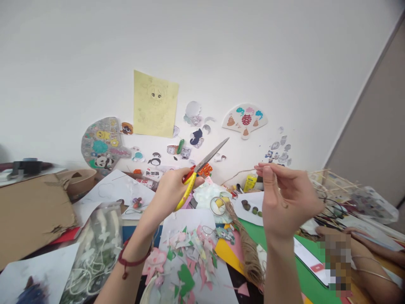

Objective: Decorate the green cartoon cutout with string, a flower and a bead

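before the wall [202, 38], hands [172, 185] [289, 200] hover apart, scissors [212, 156] tilted.

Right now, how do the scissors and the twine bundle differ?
The scissors are in the left hand; the twine bundle lies unheld. The scissors are yellow, red and silvery, while the twine bundle is brown. The scissors point up toward picture right; the twine bundle narrows toward picture left. Both are longer than wide.
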`<move>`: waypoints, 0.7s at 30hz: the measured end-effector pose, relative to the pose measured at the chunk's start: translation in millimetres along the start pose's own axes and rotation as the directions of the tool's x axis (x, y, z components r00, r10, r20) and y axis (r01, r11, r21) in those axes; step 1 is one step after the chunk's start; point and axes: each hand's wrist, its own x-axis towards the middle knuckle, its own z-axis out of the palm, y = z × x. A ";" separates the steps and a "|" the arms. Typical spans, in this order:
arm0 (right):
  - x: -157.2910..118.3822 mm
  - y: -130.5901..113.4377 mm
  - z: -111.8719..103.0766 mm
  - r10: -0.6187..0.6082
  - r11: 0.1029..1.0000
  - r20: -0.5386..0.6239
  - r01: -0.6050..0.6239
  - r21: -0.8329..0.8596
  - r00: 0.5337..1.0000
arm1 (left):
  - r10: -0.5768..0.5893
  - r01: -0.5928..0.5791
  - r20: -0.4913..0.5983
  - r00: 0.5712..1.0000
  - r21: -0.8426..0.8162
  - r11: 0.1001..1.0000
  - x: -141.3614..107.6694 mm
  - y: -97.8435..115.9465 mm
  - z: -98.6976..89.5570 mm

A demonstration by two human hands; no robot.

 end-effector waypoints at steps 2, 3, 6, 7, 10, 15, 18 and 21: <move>-0.2 0.8 -1.5 0.022 1.000 0.027 -0.021 -0.018 0.999 | -0.022 0.020 -0.068 0.997 -0.022 1.000 0.6 -2.9 0.4; -0.3 1.3 -2.3 0.032 0.999 0.043 -0.030 -0.029 0.999 | -0.027 0.023 -0.092 0.995 -0.045 0.999 0.6 -4.0 0.4; -0.6 3.6 -4.2 0.058 0.996 0.097 -0.051 -0.071 0.994 | -0.005 -0.009 -0.141 0.990 -0.098 0.995 -0.2 -6.3 -0.1; -0.5 4.6 -4.5 0.067 0.995 0.116 -0.058 -0.081 0.991 | -0.001 -0.015 -0.153 0.988 -0.104 0.994 -0.5 -6.7 -0.4; 0.1 6.9 -3.9 0.110 0.992 0.173 -0.099 -0.074 0.979 | -0.005 -0.014 -0.166 0.986 -0.110 0.994 -1.0 -7.1 -1.1; 3.3 5.1 -2.0 0.243 0.960 0.260 -0.269 0.071 0.935 | -0.010 -0.007 -0.143 0.990 -0.122 0.993 -3.1 -6.2 -2.1; 6.0 3.1 -3.2 0.289 0.925 0.329 -0.351 0.147 0.899 | 0.030 -0.050 -0.179 0.983 -0.109 0.993 -4.4 -5.4 -5.1; 8.8 3.8 -5.8 0.299 0.891 0.386 -0.400 0.214 0.873 | 0.150 -0.162 -0.255 0.955 -0.028 0.986 -3.5 -3.8 -10.8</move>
